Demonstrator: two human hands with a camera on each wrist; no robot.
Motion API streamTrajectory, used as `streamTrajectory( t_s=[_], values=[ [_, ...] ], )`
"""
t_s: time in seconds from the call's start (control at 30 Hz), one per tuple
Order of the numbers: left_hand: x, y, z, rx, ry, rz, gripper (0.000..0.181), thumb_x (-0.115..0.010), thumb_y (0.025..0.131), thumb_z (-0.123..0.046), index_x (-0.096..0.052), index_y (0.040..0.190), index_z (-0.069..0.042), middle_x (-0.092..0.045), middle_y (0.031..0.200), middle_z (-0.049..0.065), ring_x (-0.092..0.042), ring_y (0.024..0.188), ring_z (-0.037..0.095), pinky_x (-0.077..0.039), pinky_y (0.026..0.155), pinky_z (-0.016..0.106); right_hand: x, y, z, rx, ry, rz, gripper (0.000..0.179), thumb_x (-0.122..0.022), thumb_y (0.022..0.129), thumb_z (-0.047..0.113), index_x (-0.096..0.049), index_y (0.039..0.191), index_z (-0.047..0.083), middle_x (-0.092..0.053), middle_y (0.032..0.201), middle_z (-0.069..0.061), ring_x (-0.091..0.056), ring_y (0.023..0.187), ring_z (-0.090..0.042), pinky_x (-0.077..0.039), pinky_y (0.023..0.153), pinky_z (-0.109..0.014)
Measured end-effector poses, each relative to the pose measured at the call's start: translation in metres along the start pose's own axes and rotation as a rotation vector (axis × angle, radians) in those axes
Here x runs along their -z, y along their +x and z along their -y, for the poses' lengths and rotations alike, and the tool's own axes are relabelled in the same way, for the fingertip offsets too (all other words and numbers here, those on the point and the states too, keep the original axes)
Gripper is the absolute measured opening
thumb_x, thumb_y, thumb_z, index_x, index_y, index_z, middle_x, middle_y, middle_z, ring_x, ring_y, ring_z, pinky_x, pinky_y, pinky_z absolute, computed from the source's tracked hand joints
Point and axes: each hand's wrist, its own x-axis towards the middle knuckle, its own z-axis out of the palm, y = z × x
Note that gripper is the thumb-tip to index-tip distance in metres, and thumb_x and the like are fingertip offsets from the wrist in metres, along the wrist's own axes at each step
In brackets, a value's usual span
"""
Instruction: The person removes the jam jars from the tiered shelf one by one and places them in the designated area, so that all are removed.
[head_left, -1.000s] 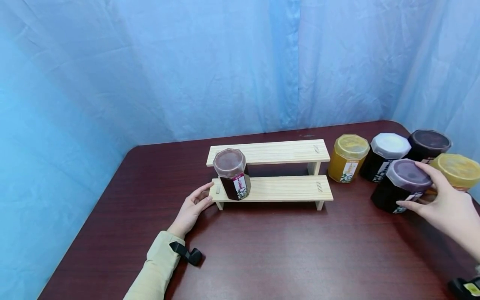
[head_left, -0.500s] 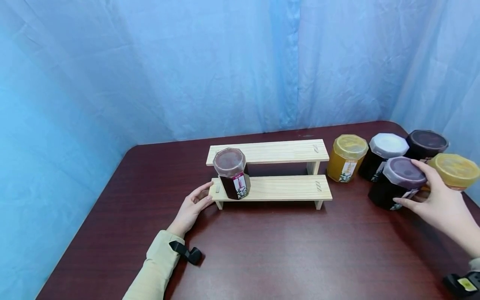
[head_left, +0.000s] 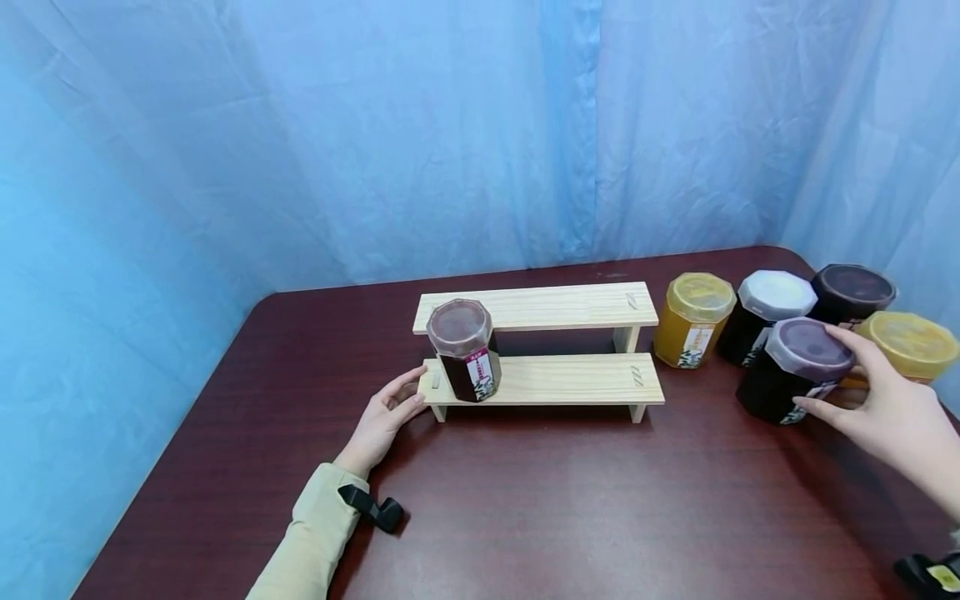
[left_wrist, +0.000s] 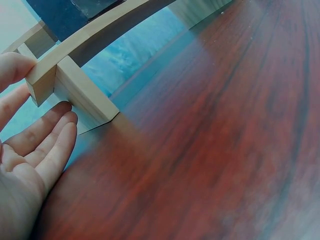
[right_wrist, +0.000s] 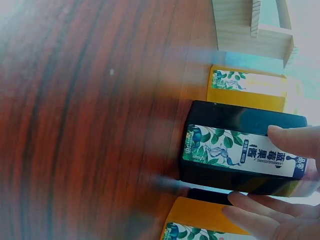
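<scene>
A two-tier wooden shelf [head_left: 570, 379] stands mid-table, with a dark jam jar [head_left: 468, 358] upright on the left of its lower tier. My left hand [head_left: 378, 425] holds the left end of that lower board. In the left wrist view, the thumb and a finger pinch the board's end [left_wrist: 42, 82], while the other fingers [left_wrist: 55, 135] lie by its leg. To the right, my right hand [head_left: 888, 400] grips a dark jam jar with a purple lid [head_left: 806, 354]. Its thumb [right_wrist: 295, 140] presses on the leafy white label [right_wrist: 235, 150]; part of the lid end is hidden by the hand.
Beside the gripped jar stand a yellow jar [head_left: 693, 321], a white-lidded dark jar [head_left: 768, 308], a dark-lidded jar [head_left: 855, 292] and another yellow jar [head_left: 907, 337]. Blue curtains [head_left: 450, 142] hang behind the dark red table [head_left: 540, 500].
</scene>
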Motion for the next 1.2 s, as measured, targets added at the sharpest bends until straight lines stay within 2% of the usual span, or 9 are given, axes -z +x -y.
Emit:
streamTrajectory(
  t_s=[0.23, 0.3, 0.37, 0.47, 0.57, 0.8, 0.87, 1.0, 1.2],
  values=[
    [0.001, 0.000, 0.000, -0.001, -0.002, 0.004, 0.051, -0.056, 0.094, -0.007, -0.040, 0.142, -0.001, -0.057, 0.113, 0.002, -0.058, 0.100, 0.005, -0.050, 0.089, 0.020, 0.023, -0.011, 0.038, 0.006, -0.011, -0.012, 0.095, -0.085, 0.068, 0.021, -0.031, 0.143, 0.001, -0.059, 0.096, -0.038, -0.062, 0.073, -0.049, -0.046, 0.059, -0.058],
    [0.001, 0.000, 0.000, -0.004, -0.010, 0.009, 0.051, -0.056, 0.094, -0.007, -0.039, 0.142, -0.001, -0.057, 0.112, 0.002, -0.058, 0.100, 0.005, -0.050, 0.089, 0.020, 0.023, -0.010, 0.035, 0.002, -0.011, -0.034, 0.090, -0.084, 0.070, 0.021, -0.034, 0.141, -0.001, -0.059, 0.095, -0.038, -0.064, 0.064, -0.038, -0.048, 0.054, -0.051],
    [0.001, 0.000, 0.000, -0.010, -0.019, 0.016, 0.052, -0.056, 0.094, -0.007, -0.039, 0.142, 0.000, -0.057, 0.110, 0.001, -0.058, 0.101, 0.005, -0.050, 0.090, 0.021, 0.018, -0.007, 0.020, 0.001, -0.007, -0.056, 0.085, -0.084, 0.070, 0.020, -0.038, 0.139, -0.001, -0.059, 0.095, -0.037, -0.061, 0.054, -0.017, -0.049, 0.047, -0.041],
    [0.001, -0.001, 0.001, -0.015, -0.032, 0.023, 0.053, -0.056, 0.094, -0.008, -0.038, 0.143, 0.000, -0.058, 0.109, 0.000, -0.058, 0.101, 0.005, -0.050, 0.090, 0.022, 0.007, -0.002, -0.008, 0.012, 0.016, -0.073, 0.083, -0.083, 0.071, 0.028, -0.041, 0.138, 0.002, -0.060, 0.093, -0.034, -0.053, 0.053, 0.000, -0.044, 0.041, -0.025],
    [0.001, 0.000, 0.001, -0.021, -0.033, 0.027, 0.053, -0.056, 0.094, -0.008, -0.037, 0.143, 0.001, -0.058, 0.109, -0.001, -0.058, 0.101, 0.005, -0.050, 0.090, 0.022, 0.004, -0.003, -0.014, 0.028, 0.020, -0.059, 0.084, -0.084, 0.070, 0.032, -0.042, 0.137, 0.002, -0.062, 0.088, -0.031, -0.057, 0.054, -0.008, -0.042, 0.042, -0.022],
    [0.000, 0.000, 0.001, -0.022, -0.033, 0.021, 0.053, -0.056, 0.094, -0.007, -0.037, 0.143, 0.002, -0.058, 0.109, -0.001, -0.058, 0.101, 0.005, -0.051, 0.090, 0.022, 0.029, -0.023, 0.054, 0.025, -0.060, 0.002, 0.072, -0.085, 0.066, 0.014, -0.046, 0.122, -0.007, -0.065, 0.074, -0.024, -0.062, 0.056, -0.029, -0.050, 0.053, -0.049],
    [0.000, 0.000, 0.002, -0.022, -0.034, 0.021, 0.053, -0.056, 0.094, -0.007, -0.037, 0.142, 0.002, -0.058, 0.109, -0.001, -0.058, 0.101, 0.005, -0.051, 0.090, 0.022, 0.036, -0.027, 0.073, 0.060, -0.025, 0.022, 0.070, -0.085, 0.064, 0.010, -0.047, 0.119, -0.009, -0.064, 0.074, -0.025, -0.062, 0.058, -0.029, -0.052, 0.052, -0.044],
    [0.000, 0.000, 0.002, -0.021, -0.033, 0.025, 0.053, -0.057, 0.094, -0.008, -0.038, 0.142, 0.001, -0.058, 0.109, -0.001, -0.058, 0.101, 0.005, -0.051, 0.090, 0.022, 0.036, -0.030, 0.087, 0.137, 0.006, 0.008, 0.063, -0.085, 0.062, 0.007, -0.053, 0.115, -0.006, -0.066, 0.077, -0.022, -0.060, 0.055, -0.013, -0.047, 0.047, -0.023],
    [0.001, 0.000, 0.002, -0.014, -0.031, 0.019, 0.052, -0.056, 0.094, -0.007, -0.038, 0.142, 0.000, -0.058, 0.110, 0.001, -0.059, 0.101, 0.005, -0.050, 0.090, 0.023, 0.027, -0.027, 0.096, 0.181, 0.030, 0.053, 0.062, -0.085, 0.067, 0.017, -0.054, 0.118, 0.000, -0.069, 0.083, -0.019, -0.064, 0.061, -0.019, -0.047, 0.049, -0.022]
  ],
)
